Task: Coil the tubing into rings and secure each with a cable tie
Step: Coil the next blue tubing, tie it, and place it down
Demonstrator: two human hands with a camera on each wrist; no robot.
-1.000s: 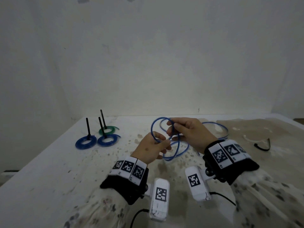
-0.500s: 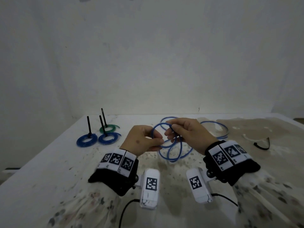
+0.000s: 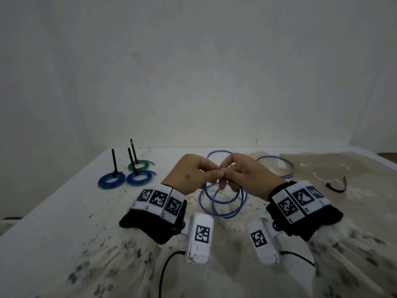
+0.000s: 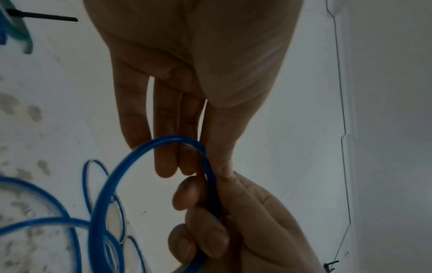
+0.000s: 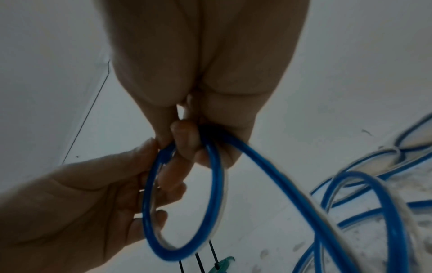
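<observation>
Over the table's middle I hold blue tubing (image 3: 224,215) with both hands, fingertips touching. My left hand (image 3: 211,171) pinches the tube between thumb and fingers; in the left wrist view its fingers (image 4: 163,162) lie fairly straight behind the blue arc (image 4: 173,138). My right hand (image 3: 227,175) grips the same stretch with curled fingers. The right wrist view shows a small loop (image 5: 218,184) hanging from that right hand (image 5: 198,140). Further loops droop below both hands onto the table, and the tube's ends are hidden.
Three finished coils lie at the back left, two blue (image 3: 111,180) (image 3: 139,178) and one green (image 3: 138,165), each with an upright black cable tie. More blue tubing (image 3: 277,162) trails behind my right hand. A loose black tie (image 3: 337,187) and white tie (image 3: 322,178) lie far right.
My left hand rose and moved right to meet the right hand's fingertips. The raised loop between the hands has dropped and now hangs below them.
</observation>
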